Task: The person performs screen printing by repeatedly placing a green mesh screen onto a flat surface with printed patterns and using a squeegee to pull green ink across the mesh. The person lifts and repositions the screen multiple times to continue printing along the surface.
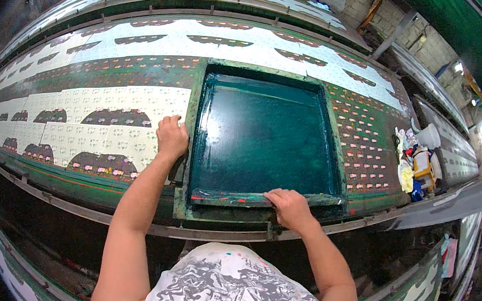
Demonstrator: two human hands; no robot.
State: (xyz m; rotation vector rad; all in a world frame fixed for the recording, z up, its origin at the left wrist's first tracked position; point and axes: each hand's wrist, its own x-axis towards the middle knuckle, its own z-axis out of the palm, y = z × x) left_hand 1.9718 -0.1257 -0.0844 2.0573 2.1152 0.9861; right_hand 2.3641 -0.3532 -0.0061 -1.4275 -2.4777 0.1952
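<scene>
A large rectangular printing screen (266, 135), dark teal and wet-looking, lies flat on the long print table in front of me. Its paint-smeared green frame (187, 171) borders it. A long squeegee (230, 197), flecked with red, rests inside along the near side. My right hand (291, 208) is closed over the squeegee's top edge, right of its middle. At the frame's left side my left hand (172, 137) is closed, fingers curled at the rim; part of that grip is hidden.
Cut white fabric pieces (122, 98) with small prints cover the table left of the screen. Bluish pieces (177, 33) lie beyond it. Rows of small pink prints (366, 147) mark the dark tabletop at right. Rags and containers (420, 165) crowd the right end. A metal rail (143, 225) runs along the near edge.
</scene>
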